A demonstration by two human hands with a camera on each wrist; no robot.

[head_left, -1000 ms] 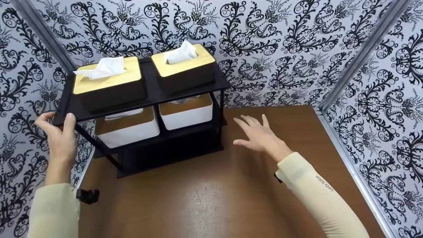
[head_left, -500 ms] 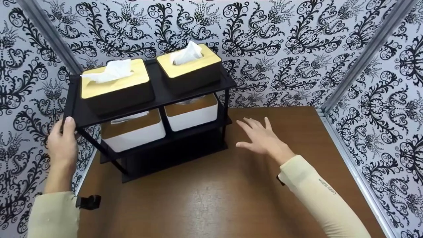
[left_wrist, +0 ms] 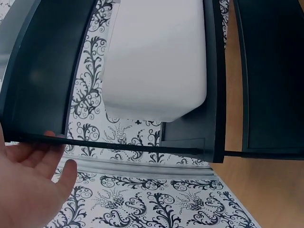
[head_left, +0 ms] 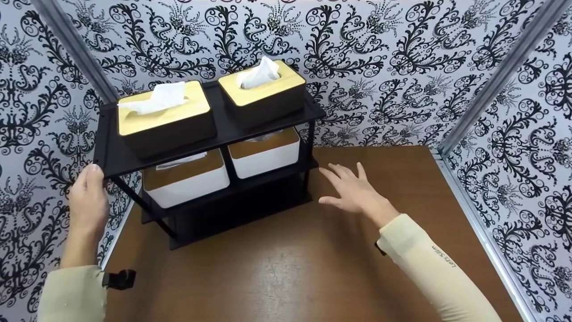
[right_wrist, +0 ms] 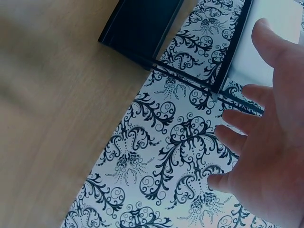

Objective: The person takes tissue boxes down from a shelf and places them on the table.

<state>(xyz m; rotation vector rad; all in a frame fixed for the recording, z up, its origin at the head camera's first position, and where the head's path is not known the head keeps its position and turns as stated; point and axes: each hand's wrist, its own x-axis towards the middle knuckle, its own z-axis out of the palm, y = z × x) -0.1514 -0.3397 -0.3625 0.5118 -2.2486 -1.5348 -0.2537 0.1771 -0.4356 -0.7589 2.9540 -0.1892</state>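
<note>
A black three-tier shelf rack (head_left: 154, 169) stands at an angle on the table. My left hand (head_left: 89, 201) grips its top board at the front left corner, thumb on the upper face. In the left wrist view, fingers (left_wrist: 47, 156) reach under that board beside the thin post. On top sit two black tissue boxes with yellow lids, one left (head_left: 170, 134) and one right (head_left: 268, 105), tissues sticking out. The middle tier carries two white bins, left (head_left: 190, 185) and right (head_left: 268, 158). My right hand (head_left: 353, 190) hovers with spread fingers near the rack's right side, holding nothing.
The brown wooden table (head_left: 277, 273) extends in front and to the right of the rack. Patterned walls (head_left: 380, 80) close off the back and both sides. A metal frame strip (head_left: 482, 232) runs along the table's right edge.
My left hand's fingers, spread a second ago, have drawn in around the corner. The rack and the walls appear further right as the head view shifts. My right hand stays splayed in nearly the same spot.
</note>
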